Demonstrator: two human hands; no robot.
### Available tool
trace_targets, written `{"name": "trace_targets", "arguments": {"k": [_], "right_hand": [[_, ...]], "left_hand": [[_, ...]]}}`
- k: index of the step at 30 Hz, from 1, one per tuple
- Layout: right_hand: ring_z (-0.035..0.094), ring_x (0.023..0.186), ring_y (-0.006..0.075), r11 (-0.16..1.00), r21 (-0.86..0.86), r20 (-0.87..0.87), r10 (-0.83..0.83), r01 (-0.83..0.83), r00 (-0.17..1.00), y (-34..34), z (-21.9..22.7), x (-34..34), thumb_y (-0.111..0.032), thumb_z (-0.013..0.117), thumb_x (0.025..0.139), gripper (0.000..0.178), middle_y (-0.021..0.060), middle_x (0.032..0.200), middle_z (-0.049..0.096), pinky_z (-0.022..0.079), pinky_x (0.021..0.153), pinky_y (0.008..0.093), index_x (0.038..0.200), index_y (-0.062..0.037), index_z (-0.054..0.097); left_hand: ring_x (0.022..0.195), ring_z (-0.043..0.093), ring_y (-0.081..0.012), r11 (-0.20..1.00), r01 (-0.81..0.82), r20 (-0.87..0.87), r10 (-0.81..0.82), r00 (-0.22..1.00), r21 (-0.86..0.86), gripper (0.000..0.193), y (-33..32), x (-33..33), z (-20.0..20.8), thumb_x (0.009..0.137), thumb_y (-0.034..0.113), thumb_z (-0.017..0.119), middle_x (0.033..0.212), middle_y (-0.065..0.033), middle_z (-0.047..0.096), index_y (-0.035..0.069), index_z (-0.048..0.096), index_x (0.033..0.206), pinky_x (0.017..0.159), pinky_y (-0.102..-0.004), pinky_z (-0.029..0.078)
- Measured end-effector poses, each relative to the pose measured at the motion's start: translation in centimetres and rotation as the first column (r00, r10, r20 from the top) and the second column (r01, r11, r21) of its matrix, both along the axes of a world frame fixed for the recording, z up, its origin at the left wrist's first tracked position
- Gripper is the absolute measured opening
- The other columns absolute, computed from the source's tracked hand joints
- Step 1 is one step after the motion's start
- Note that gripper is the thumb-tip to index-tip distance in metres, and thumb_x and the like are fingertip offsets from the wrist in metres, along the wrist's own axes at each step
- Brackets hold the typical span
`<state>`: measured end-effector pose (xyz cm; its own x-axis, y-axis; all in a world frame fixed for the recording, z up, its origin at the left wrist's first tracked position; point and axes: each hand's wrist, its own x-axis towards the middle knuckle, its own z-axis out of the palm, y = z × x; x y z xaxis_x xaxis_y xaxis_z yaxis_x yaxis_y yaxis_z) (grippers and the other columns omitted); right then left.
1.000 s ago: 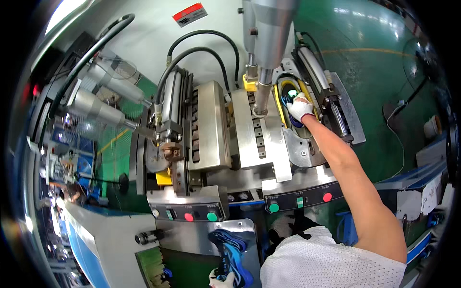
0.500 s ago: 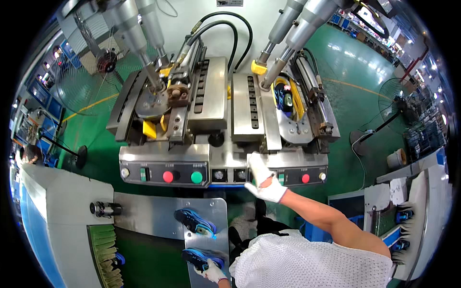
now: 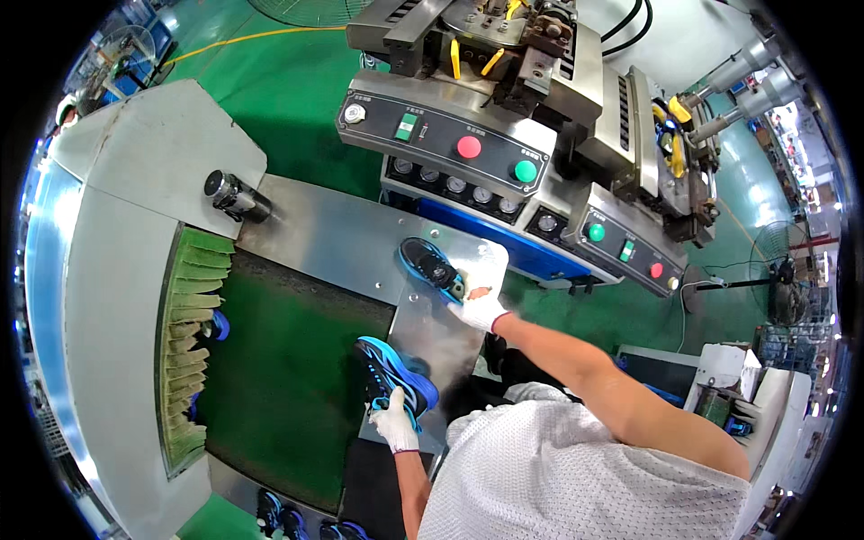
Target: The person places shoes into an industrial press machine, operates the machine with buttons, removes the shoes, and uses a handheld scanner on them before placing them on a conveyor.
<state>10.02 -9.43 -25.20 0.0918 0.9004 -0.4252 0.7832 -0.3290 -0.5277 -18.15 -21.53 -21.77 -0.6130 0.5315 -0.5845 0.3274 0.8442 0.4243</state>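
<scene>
Two black-and-blue sneakers are in front of me at the metal plate (image 3: 315,220). My left hand (image 3: 394,423), in a white glove, is closed on the heel end of the nearer sneaker (image 3: 400,378). That shoe is tilted, its blue-purple sole side turned to the right. My right hand (image 3: 479,308), also gloved with bare fingertips showing, grips the heel of the farther sneaker (image 3: 430,265), which sits over the plate with its opening up. The right fingers are partly hidden at the shoe's heel.
A green conveyor belt (image 3: 279,360) runs left into a housing behind a fringed curtain (image 3: 191,342). A dark bottle (image 3: 238,196) lies on the plate. The press machine's button panel (image 3: 447,135) stands ahead. More sneakers (image 3: 292,520) rest at the lower left.
The view has swung left. My right hand has come down from the machine's panel to the farther sneaker and taken hold of it. The sneaker in my left hand has turned and tilted.
</scene>
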Motion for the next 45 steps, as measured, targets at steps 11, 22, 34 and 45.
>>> {"name": "trace_targets", "arguments": {"k": [11, 22, 34, 45], "right_hand": [[0.065, 0.11, 0.0214, 0.709, -0.405, -0.745, -0.622, 0.578, 0.241, -11.6, 4.9, 2.8, -0.048, 0.081, 0.08, 0.079, 0.0193, 0.123, 0.066, 0.055, 0.089, 0.0359, 0.134, 0.0048, 0.059], [0.059, 0.128, 0.0333, -0.127, -0.093, -0.611, -0.776, 0.988, -0.157, -40.3, 14.9, 7.7, -0.06, 0.08, 0.076, 0.113, 0.0284, 0.144, 0.054, 0.048, 0.106, 0.0393, 0.152, 0.0099, 0.037], [0.055, 0.133, 0.0405, -0.769, 0.463, -0.367, -0.62, 0.441, -0.694, -65.1, 24.5, 14.0, -0.035, 0.073, 0.089, 0.084, 0.0326, 0.14, 0.056, 0.043, 0.11, 0.045, 0.15, 0.0095, 0.037], [0.034, 0.147, 0.0447, -0.602, 0.573, 0.007, -0.675, 0.556, -0.738, -70.9, 20.1, 29.0, -0.05, 0.064, 0.093, 0.093, 0.0341, 0.156, 0.037, 0.027, 0.123, 0.0494, 0.154, 0.0117, 0.029]], "left_hand": [[0.122, 0.061, -0.0436, 0.866, 0.495, 0.021, -0.498, 0.867, 0.078, 0.096, 8.7, 5.9, 5.1, 0.075, 0.05, 0.086, 0.13, -0.0312, 0.062, -0.015, 0.048, 0.135, 0.104, -0.0462, 0.048], [0.128, 0.057, -0.0434, -0.074, 0.994, -0.056, -0.996, -0.07, 0.083, 0.121, -4.3, 31.5, 13.8, 0.072, 0.061, 0.082, 0.137, -0.0384, 0.054, -0.023, 0.031, 0.144, 0.111, -0.0444, 0.043], [0.114, 0.067, -0.0363, -0.729, 0.181, -0.311, -0.485, -0.817, 0.66, 0.084, -34.6, 63.5, 22.4, 0.08, 0.029, 0.078, 0.129, -0.0231, 0.067, 0.005, 0.041, 0.152, 0.102, -0.045, 0.049], [0.127, 0.059, -0.0419, -0.653, 0.205, -0.23, -0.517, -0.824, 0.729, 0.084, -41.4, 70.8, 20.5, 0.085, 0.031, 0.075, 0.139, -0.0309, 0.057, -0.003, 0.038, 0.153, 0.107, -0.0463, 0.047]]}}
